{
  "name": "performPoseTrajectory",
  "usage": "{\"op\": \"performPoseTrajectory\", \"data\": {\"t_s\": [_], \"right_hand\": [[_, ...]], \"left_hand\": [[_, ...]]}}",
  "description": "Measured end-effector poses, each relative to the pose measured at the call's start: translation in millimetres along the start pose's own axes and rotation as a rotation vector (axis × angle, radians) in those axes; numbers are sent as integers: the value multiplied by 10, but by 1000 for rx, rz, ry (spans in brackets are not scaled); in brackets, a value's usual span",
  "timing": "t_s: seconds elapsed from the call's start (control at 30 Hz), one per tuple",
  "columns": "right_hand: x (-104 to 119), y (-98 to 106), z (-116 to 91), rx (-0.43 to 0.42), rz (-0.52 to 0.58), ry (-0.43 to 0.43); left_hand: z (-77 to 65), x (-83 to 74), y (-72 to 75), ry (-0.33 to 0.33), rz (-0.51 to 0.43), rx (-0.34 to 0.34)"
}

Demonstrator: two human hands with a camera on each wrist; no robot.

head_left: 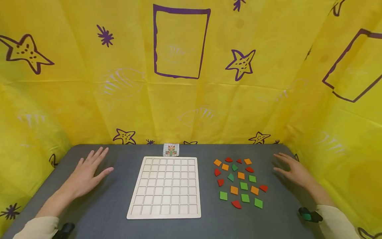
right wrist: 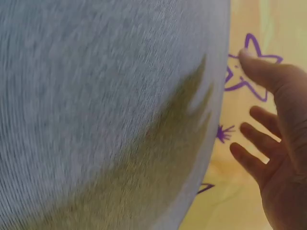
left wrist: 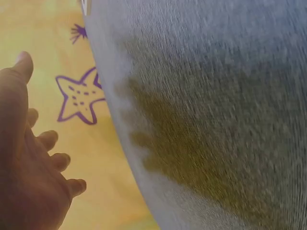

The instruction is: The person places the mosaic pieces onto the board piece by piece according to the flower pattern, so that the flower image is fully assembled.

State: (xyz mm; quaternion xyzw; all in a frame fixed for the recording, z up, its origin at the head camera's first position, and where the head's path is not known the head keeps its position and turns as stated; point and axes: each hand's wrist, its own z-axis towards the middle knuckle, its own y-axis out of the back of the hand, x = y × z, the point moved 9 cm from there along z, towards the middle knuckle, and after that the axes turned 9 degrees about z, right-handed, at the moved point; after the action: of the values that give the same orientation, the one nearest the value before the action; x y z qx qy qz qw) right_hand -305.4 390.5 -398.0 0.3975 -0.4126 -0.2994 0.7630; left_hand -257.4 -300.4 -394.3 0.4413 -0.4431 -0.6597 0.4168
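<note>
My left hand (head_left: 86,176), fingers spread and thumb out, is over the left side of the grey table with nothing in it. On the opposite side my right hand (head_left: 295,171) is also empty, its fingers extended toward the loose tiles. Between them lies a pale wooden grid board (head_left: 167,182), its square cells bare. Right of the board several flat tiles are scattered: orange squares (head_left: 234,190), green squares (head_left: 245,198), red rounded wedges (head_left: 236,204) and dark green wedges (head_left: 231,177). Both wrist views show the hands casting shadows on the table.
A small pattern card (head_left: 171,150) with a coloured figure on a grid lies behind the board, by the table's far edge. Yellow cloth (head_left: 185,99) with purple starfish drawings hangs behind and on both sides of the grey table (head_left: 107,212).
</note>
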Motion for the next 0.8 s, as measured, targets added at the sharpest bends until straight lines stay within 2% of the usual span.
{"op": "performPoseTrajectory", "data": {"t_s": [0.23,0.5,0.7,0.8], "right_hand": [[186,20,30,-64,14,104],[256,-42,67,-55,121,97],[326,-85,74,-54,169,91],[360,-126,93,-48,187,89]], "left_hand": [[-14,-220,-55,-38,-40,41],[-94,-446,-193,-70,-58,46],[-164,-573,-305,-84,-85,87],[-205,-634,-336,-111,-73,99]]}}
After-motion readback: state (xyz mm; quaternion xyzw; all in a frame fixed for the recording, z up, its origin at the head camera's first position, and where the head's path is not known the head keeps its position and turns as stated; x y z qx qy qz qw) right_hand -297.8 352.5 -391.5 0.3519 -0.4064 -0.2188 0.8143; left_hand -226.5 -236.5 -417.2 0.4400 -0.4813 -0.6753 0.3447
